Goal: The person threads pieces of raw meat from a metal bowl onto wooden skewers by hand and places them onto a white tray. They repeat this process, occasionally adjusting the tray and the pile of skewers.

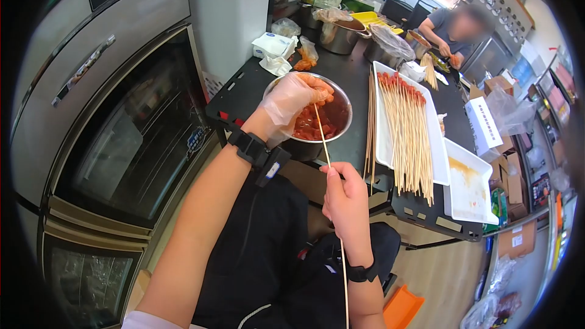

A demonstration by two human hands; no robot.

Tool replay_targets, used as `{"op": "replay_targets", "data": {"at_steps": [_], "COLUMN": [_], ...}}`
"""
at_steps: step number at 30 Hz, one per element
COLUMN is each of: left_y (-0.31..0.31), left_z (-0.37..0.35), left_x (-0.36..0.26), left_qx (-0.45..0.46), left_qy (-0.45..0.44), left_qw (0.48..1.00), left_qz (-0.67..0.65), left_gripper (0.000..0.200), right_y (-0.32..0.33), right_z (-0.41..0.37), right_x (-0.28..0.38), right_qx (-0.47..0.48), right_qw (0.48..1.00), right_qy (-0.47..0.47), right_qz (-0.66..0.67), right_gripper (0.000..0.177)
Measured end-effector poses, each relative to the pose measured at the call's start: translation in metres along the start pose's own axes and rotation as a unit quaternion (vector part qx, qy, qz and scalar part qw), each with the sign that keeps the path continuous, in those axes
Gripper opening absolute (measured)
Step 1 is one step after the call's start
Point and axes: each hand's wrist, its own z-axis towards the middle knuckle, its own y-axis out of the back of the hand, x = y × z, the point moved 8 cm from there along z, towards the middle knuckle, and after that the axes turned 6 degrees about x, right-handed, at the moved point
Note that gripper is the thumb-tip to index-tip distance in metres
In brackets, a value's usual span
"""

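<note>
My left hand (pixel 298 97), in a clear plastic glove stained red, is closed at the tip of a long wooden skewer (pixel 323 140), over a steel bowl (pixel 347 105) of red marinated meat pieces (pixel 315 123). What its fingers pinch is too small to name for certain; it looks like red meat. Bare and lower down, my right hand (pixel 345 195) grips the skewer's shaft. Right of the bowl, a white tray (pixel 440 157) bears many skewers (pixel 409 140) with red meat at their far ends. Several darker sticks (pixel 370 128) lie along the tray's left edge.
A second white tray (pixel 472 201) holds some yellowish liquid. Behind the bowl stand a tissue box (pixel 274 45) and a large pot (pixel 341 39). Another person (pixel 454 30) works across the black table (pixel 244 88). Ovens (pixel 137 128) stand at the left, and an orange stool (pixel 402 307) below.
</note>
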Motion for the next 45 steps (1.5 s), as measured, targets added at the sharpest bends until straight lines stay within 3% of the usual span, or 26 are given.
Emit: {"op": "replay_targets", "data": {"at_steps": [3, 7, 10, 12, 13, 15, 16, 23, 26, 32, 34, 35, 37, 40, 42, 45], "left_y": [0.001, 0.001, -0.006, -0.006, -0.007, -0.023, -0.018, -0.016, -0.024, -0.008, -0.016, -0.028, -0.040, -0.041, -0.033, -0.016], "left_z": [0.001, 0.000, 0.000, -0.004, -0.008, -0.017, -0.009, -0.012, -0.031, -0.014, 0.006, -0.001, -0.024, -0.016, -0.010, -0.002], "left_x": [-0.004, -0.003, -0.002, -0.009, -0.014, -0.020, -0.007, -0.002, -0.017, 0.003, 0.028, 0.023, 0.002, -0.003, -0.001, 0.003], "left_qx": [-0.029, -0.043, -0.002, -0.060, -0.059, 0.047, 0.075, 0.120, 0.115, 0.079, 0.161, 0.162, 0.021, 0.030, 0.031, 0.000], "left_qy": [-0.020, 0.002, -0.006, -0.034, -0.036, -0.025, 0.011, 0.008, -0.069, -0.053, 0.079, 0.080, 0.059, 0.088, 0.084, 0.033], "left_qw": [0.992, 0.992, 0.997, 0.995, 0.995, 0.971, 0.966, 0.970, 0.965, 0.973, 0.967, 0.967, 0.976, 0.984, 0.986, 0.985], "left_qz": [0.120, 0.115, 0.083, -0.068, -0.065, -0.233, -0.249, -0.212, -0.224, -0.211, -0.179, -0.178, -0.210, -0.153, -0.141, -0.170], "left_gripper": [0.016, 0.015, 0.021, 0.025, 0.025, 0.025, 0.022, 0.026, 0.031, 0.032, 0.027, 0.027, 0.025, 0.025, 0.025, 0.027], "right_y": [0.003, -0.002, -0.004, -0.004, -0.005, -0.007, -0.009, -0.017, -0.017, -0.021, -0.019, -0.013, -0.006, -0.003, -0.005, -0.007], "right_z": [0.005, 0.004, 0.004, 0.006, 0.007, 0.006, 0.007, 0.008, 0.009, 0.016, 0.018, 0.021, 0.025, 0.024, 0.015, -0.019], "right_x": [0.003, 0.008, 0.015, 0.017, 0.018, 0.022, 0.022, 0.025, 0.028, 0.028, 0.029, 0.031, 0.035, 0.035, 0.020, 0.003], "right_qx": [-0.007, -0.039, -0.046, -0.048, -0.049, -0.062, -0.062, -0.058, -0.069, -0.093, -0.098, -0.114, -0.133, -0.113, -0.063, 0.001], "right_qw": [0.998, 0.990, 0.983, 0.980, 0.980, 0.975, 0.974, 0.971, 0.967, 0.960, 0.959, 0.957, 0.956, 0.961, 0.985, 0.992], "right_qy": [0.023, 0.058, 0.086, 0.106, 0.109, 0.131, 0.133, 0.148, 0.159, 0.190, 0.199, 0.192, 0.186, 0.174, 0.097, 0.069], "right_qz": [-0.057, -0.119, -0.153, -0.161, -0.159, -0.171, -0.171, -0.179, -0.187, -0.184, -0.176, -0.182, -0.185, -0.183, -0.131, -0.104], "right_gripper": [0.016, 0.015, 0.015, 0.013, 0.013, 0.013, 0.013, 0.012, 0.011, 0.012, 0.012, 0.012, 0.012, 0.014, 0.013, 0.014]}}
